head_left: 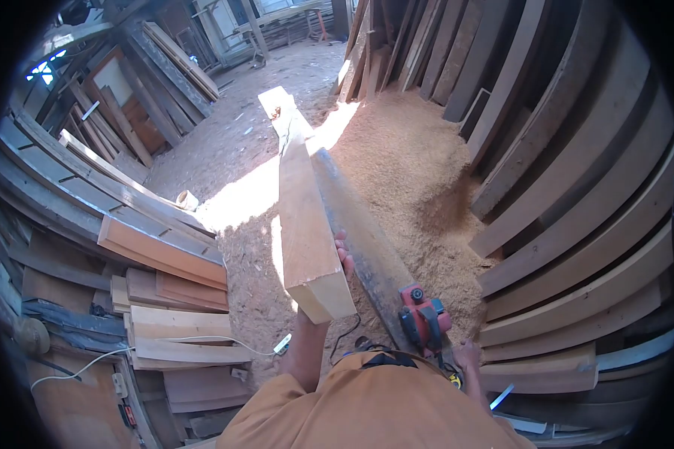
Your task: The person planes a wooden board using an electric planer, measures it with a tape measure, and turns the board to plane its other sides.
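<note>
A thick wooden beam [307, 217] is raised in front of my body, its near end grain facing me. My left hand [343, 253] is wrapped round the beam from below, with its fingertips showing at the right side and the palm hidden under the wood. Beneath and to the right lies a long grey-brown plank [363, 232]. A red and black power planer [424, 318] rests at the plank's near end. My right hand [468, 355] is low beside the planer, partly cut off by my body; its fingers are too small to read.
Upright boards [577, 157] line the right side. Sawdust [397, 142] is heaped beyond the plank. Stacked boards [180, 325] fill the left, with a white cable [202, 337] across them. A white roll-like object [187, 200] lies on the ground.
</note>
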